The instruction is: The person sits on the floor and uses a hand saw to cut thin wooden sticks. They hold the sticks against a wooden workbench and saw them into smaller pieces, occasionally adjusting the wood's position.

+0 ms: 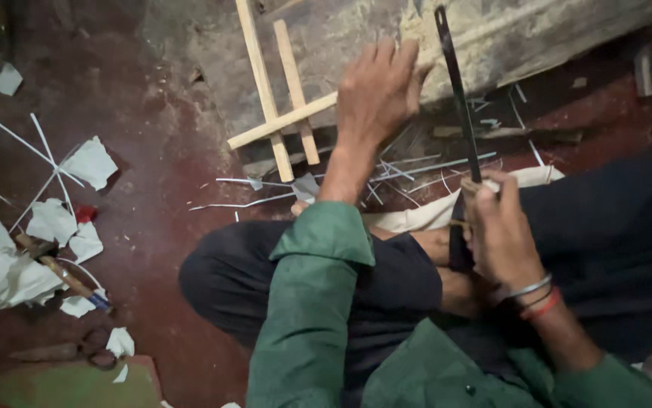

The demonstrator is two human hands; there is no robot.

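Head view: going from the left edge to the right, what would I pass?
Torn white paper scraps → scissors on the floor → crossed wooden sticks → left hand, raised with fingers spread → long dark blade → right hand, gripping the blade's lower end, bangles at its wrist.

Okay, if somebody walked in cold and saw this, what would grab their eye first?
Probably the right hand at centre right, gripping a long dark blade that points up. Next, the left hand reaching to a pale wooden stick frame at top centre. Torn white paper scraps litter the dark red floor on the left.
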